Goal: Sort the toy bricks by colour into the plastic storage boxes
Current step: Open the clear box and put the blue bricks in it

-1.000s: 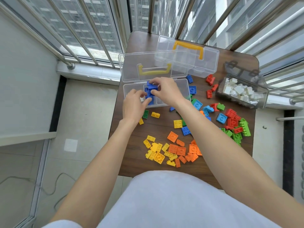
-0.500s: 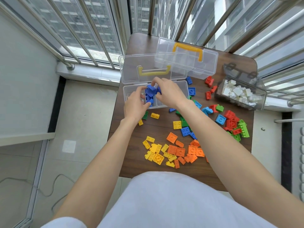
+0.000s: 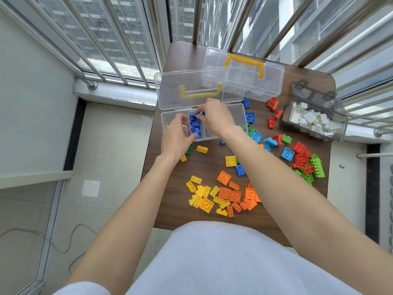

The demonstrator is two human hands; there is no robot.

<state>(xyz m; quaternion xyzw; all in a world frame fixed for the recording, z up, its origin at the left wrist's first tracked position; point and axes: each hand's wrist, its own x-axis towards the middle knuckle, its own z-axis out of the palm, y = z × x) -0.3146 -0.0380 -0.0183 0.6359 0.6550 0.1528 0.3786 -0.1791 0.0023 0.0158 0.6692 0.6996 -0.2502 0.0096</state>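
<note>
A clear storage box with its lid raised stands at the table's far left. Its middle compartment holds a heap of dark blue bricks. My left hand reaches in from the left, thumb and fingers curled round the heap. My right hand comes from the right, and its fingertips pinch the bricks on top of the heap. Loose yellow bricks, orange bricks, red bricks, green bricks and light blue bricks lie on the brown table.
A second clear box with a yellow handle lies behind the first one. At the right edge stands a grey box of white bricks. Metal window bars run close behind the table. My lap covers the table's near edge.
Both hands have lowered the bunch of blue bricks into the middle compartment. The left hand has closed in against the heap.
</note>
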